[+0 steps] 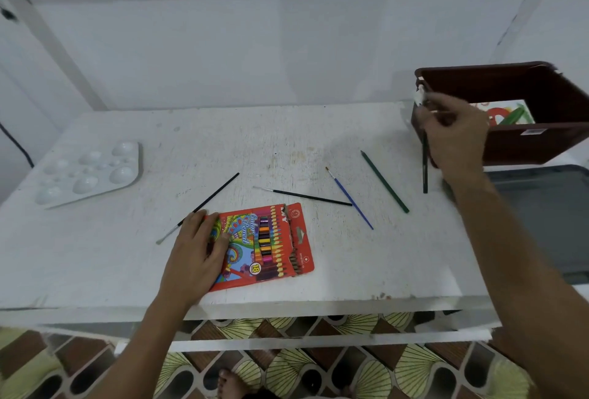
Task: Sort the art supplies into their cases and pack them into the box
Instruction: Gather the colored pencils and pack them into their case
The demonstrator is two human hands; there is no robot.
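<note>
A red colour-pencil case (271, 242) lies flat near the table's front edge, its flap open on the right. My left hand (197, 252) rests on the case's left end, thumb pressing its cover. My right hand (454, 134) is raised at the near left corner of the dark red box (541, 143), pinching a small white object (420, 96); a dark pencil (425, 169) hangs below the hand. On the table lie a green pencil (384, 181), a blue brush (350, 199) and two black brushes (306, 196) (207, 202).
A white paint palette (92, 172) sits at the table's left side. Inside the box lies something printed in red and green (506, 113). A dark grey lid (548, 223) lies right of the table, below the box. The patterned floor and a bare foot show below the front edge.
</note>
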